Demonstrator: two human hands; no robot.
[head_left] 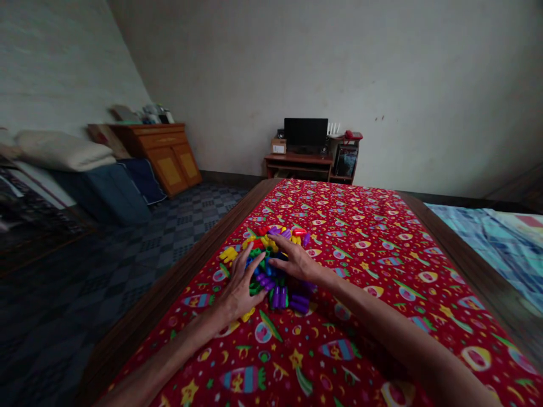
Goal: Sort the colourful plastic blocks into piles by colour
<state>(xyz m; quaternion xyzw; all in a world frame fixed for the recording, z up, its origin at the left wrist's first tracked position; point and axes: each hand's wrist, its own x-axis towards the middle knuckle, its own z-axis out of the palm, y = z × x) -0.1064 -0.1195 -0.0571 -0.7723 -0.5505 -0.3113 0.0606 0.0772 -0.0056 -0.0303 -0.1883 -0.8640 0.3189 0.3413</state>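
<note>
A heap of colourful plastic building pieces lies on the red patterned cloth, in purple, green, blue, yellow and red. My left hand rests on the left side of the heap, fingers spread, with nothing visibly gripped. Over the right side reaches my right hand, its fingers stretched out and apart, touching or just above the pieces. Purple pieces lie at the near edge of the heap. A yellow piece sits at its left, and a red one at the far side. My hands hide part of the heap.
The cloth covers a long table with a dark wooden edge. Beyond it stand a desk with a monitor and a red telephone. A wooden cabinet is at the left, a blue checked cover at the right.
</note>
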